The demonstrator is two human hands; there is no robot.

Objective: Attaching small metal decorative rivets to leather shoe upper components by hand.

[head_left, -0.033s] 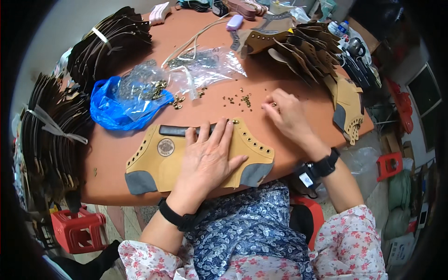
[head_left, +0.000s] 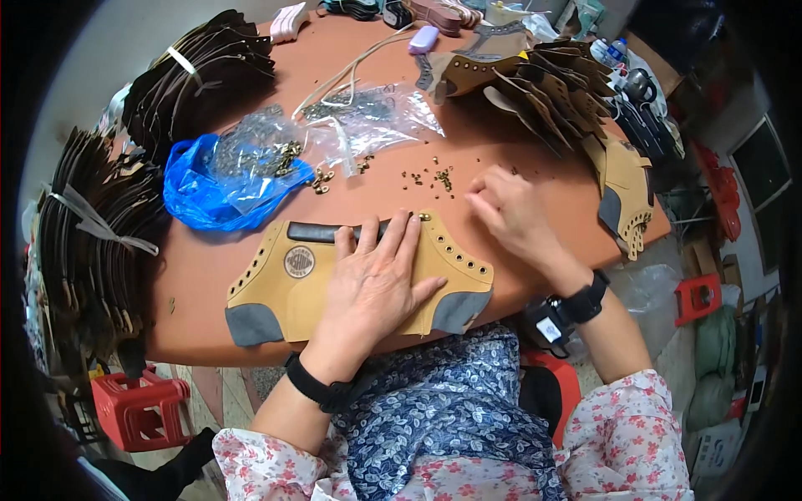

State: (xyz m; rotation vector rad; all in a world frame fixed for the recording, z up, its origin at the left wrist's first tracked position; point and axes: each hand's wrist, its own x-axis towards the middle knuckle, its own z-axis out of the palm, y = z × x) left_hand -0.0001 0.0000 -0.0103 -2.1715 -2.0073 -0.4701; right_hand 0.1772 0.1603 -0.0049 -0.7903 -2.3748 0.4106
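Observation:
A tan leather shoe upper [head_left: 305, 309] with grey corner patches lies flat at the table's near edge. It has a dark strip, a round printed mark and rows of eyelets along both slanted sides. My left hand [head_left: 376, 280] rests flat on it, fingers spread. A small brass piece [head_left: 424, 217] sits at its top edge, beside the left fingertips. Just beyond the upper's right side, my right hand [head_left: 514, 213] hovers over the table with fingers curled together; whatever they pinch is hidden. Loose brass eyelets [head_left: 443, 179] lie scattered to the left of that hand.
Tied stacks of dark leather pieces [head_left: 96, 217] stand at the left. A blue plastic bag [head_left: 200, 200] and clear bags [head_left: 393, 117] hold small metal parts. Brown uppers [head_left: 551, 92] are piled at the far right, and another tan upper [head_left: 626, 192] lies on the right edge.
My right hand has shifted very slightly and its fingers are curled a little more; a brass glint at its fingers no longer shows. My left hand stays put on the upper.

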